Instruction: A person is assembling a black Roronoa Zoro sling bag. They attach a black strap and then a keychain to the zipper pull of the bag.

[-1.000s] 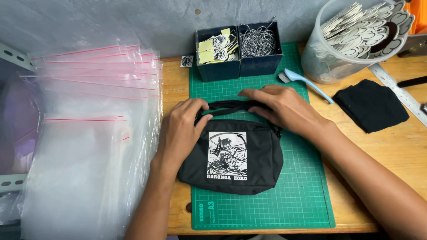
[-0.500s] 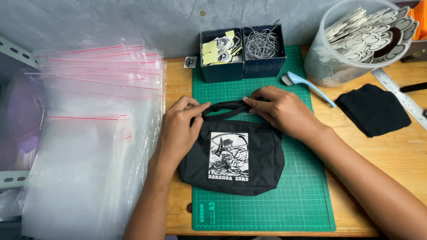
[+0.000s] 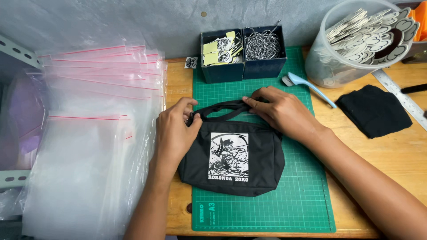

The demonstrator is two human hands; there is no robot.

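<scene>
On green cutting mat (image 3: pixel 289 195), near middle of wooden table (image 3: pixel 400 155): small black pouch (image 3: pixel 262 160), lying flat, white printed picture facing up. Left hand (image 3: pixel 173 133) at pouch's upper left corner, fingers curled together on strap end. Right hand (image 3: pixel 280 111) at top edge, fingertips (image 3: pixel 249 103) pinched on black strap (image 3: pixel 222 109).

Possible trouble from here: strap slipping out of pinch, since grip looks light; pouch sliding or twisting on smooth mat under uneven pull. Stack of clear zip bags (image 3: pixel 89 133) just beside left forearm, slippery, easily nudged off pile. Blue brush (image 3: pixel 311 86) close behind right hand, likely knocked by careless backward move. Folded black cloth (image 3: pixel 373 111) well apart, no concern.
</scene>
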